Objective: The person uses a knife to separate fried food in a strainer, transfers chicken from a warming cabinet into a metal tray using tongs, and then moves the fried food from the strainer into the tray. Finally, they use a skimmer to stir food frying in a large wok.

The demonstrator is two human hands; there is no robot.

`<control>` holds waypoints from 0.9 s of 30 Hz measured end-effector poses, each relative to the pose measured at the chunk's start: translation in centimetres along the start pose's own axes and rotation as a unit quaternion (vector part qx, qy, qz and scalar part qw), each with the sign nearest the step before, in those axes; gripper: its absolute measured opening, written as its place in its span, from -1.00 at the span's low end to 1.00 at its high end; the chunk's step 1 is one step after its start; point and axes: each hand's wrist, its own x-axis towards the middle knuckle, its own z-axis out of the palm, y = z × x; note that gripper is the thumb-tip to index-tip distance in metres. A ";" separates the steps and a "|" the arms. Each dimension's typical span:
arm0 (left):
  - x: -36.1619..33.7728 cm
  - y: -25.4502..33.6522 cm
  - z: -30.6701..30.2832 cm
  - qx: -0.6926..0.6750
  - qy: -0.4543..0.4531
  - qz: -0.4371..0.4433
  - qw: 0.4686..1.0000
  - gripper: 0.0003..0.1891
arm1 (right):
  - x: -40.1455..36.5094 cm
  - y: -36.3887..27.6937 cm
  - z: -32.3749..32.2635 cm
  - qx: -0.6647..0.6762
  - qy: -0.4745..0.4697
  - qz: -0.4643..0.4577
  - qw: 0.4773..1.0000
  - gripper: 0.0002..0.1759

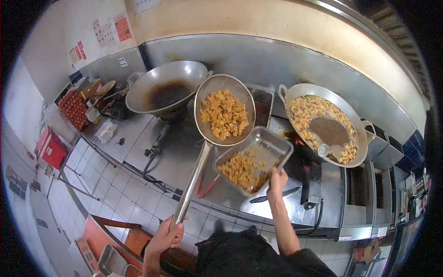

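My left hand (167, 235) is closed round the long metal handle of a wide strainer (200, 167). A heap of golden-brown fried pieces (224, 114) lies in its mesh bowl. With my right hand (277, 183) I grip the near right rim of a rectangular metal tray (278, 144), which is tilted and holds more fried pieces (242, 171). The strainer's rim overlaps the tray's far left corner in this view. Right of the tray, a large wok (362, 154) holds many pieces frying in bubbling oil, with a round dial thermometer (323, 149) at its near edge.
A second wok (190, 69) with dark oil stands at the back left. Near the tray lie red-handled tongs (207, 188) and a dark-bladed utensil (275, 195). Egg trays (73, 110) and a clear plastic bag (106, 131) are at the left. A burner valve (311, 199) juts out at the front.
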 end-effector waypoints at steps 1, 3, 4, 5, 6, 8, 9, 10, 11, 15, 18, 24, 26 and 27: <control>-0.9 0.1 -1.1 -0.002 0.002 0.000 1.000 -0.59 | 0.4 -0.2 2.4 -0.001 -0.008 -0.017 1.000 -0.92; -1.8 0.7 -3.2 0.087 0.021 0.052 0.995 -0.64 | 2.4 0.6 5.9 -0.031 -0.024 -0.019 0.999 -0.81; -1.8 0.4 -4.3 0.088 0.021 0.054 0.994 -0.64 | 3.6 1.5 7.4 -0.029 -0.024 -0.020 0.999 -0.81; -1.3 -0.1 -5.3 0.153 0.044 0.062 0.985 -0.64 | 4.9 2.7 8.9 -0.081 0.002 -0.020 0.996 -0.87; -1.0 -0.1 -6.2 0.219 0.065 0.072 0.971 -0.63 | 5.9 3.0 10.4 -0.131 0.030 -0.023 0.991 -0.85; -1.0 0.9 -6.8 0.311 0.104 0.139 0.935 -0.64 | 6.2 2.5 13.0 -0.124 0.027 -0.051 0.991 -0.78; -1.0 1.5 -7.0 0.394 0.142 0.198 0.886 -0.64 | 6.2 1.9 14.4 -0.122 0.022 -0.075 0.989 -0.62; -1.1 1.8 -7.2 0.396 0.139 0.201 0.885 -0.64 | 5.4 0.6 15.3 -0.174 0.027 -0.064 0.982 -0.61; -1.1 2.0 -7.5 0.398 0.155 0.203 0.881 -0.64 | 5.9 0.8 15.9 -0.172 0.030 -0.066 0.983 -0.61; -0.7 2.4 -8.4 0.418 0.179 0.227 0.861 -0.62 | 6.6 0.5 17.3 -0.116 0.017 -0.047 0.992 -0.59; -0.7 1.7 -9.1 0.381 0.168 0.231 0.880 -0.62 | 8.5 3.9 15.3 -0.078 0.000 -0.025 0.997 -0.54; -0.7 1.4 -9.8 0.368 0.163 0.216 0.890 -0.63 | 6.6 5.4 11.6 0.004 -0.010 -0.032 0.999 -0.86; 0.4 0.5 -10.0 0.353 0.159 0.227 0.894 -0.65 | 6.3 5.6 10.2 -0.005 -0.033 -0.036 0.999 -0.78; 0.8 0.2 -10.3 0.338 0.161 0.237 0.896 -0.67 | 5.3 5.4 9.3 -0.014 -0.033 -0.030 0.999 -0.75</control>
